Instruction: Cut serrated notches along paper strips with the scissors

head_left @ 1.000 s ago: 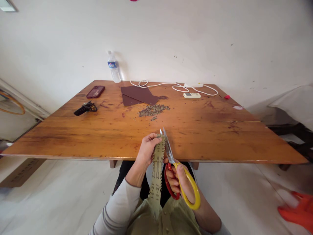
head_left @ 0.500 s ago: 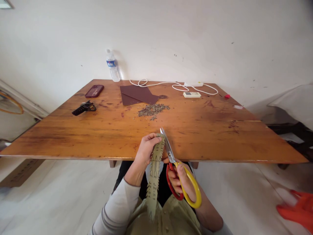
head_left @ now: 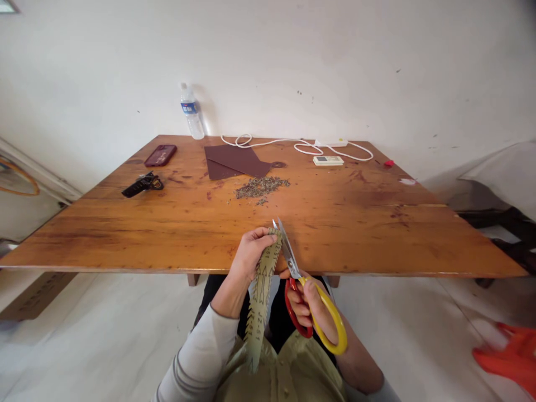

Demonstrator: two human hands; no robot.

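Note:
My left hand (head_left: pixel 250 254) pinches the upper end of a long olive-green strip (head_left: pixel 260 301) between thumb and fingers. Dark arrows and "JZ-51" are printed on the strip, and its edges are notched like saw teeth. It hangs down past the table edge toward my lap. In my right hand (head_left: pixel 312 307) is a pair of scissors (head_left: pixel 292 262) with one red and one yellow handle loop. Their blades point away from me, slightly parted, along the strip's right edge near its top. Beyond the hands, a pile of small dark clippings (head_left: pixel 260 187) lies on the wooden table (head_left: pixel 355 234).
Behind the pile lie maroon sheets (head_left: pixel 237 161). A phone (head_left: pixel 161 156) and a black object with a ring (head_left: pixel 142 185) rest at left, with a water bottle (head_left: pixel 192 114) by the wall. A white cord (head_left: pixel 276 142) and a pale remote (head_left: pixel 328 161) sit at the back right.
The strip's hanging lower end has swung a little to the left. The scissors' blades look slightly wider apart, while both hands stay almost in place.

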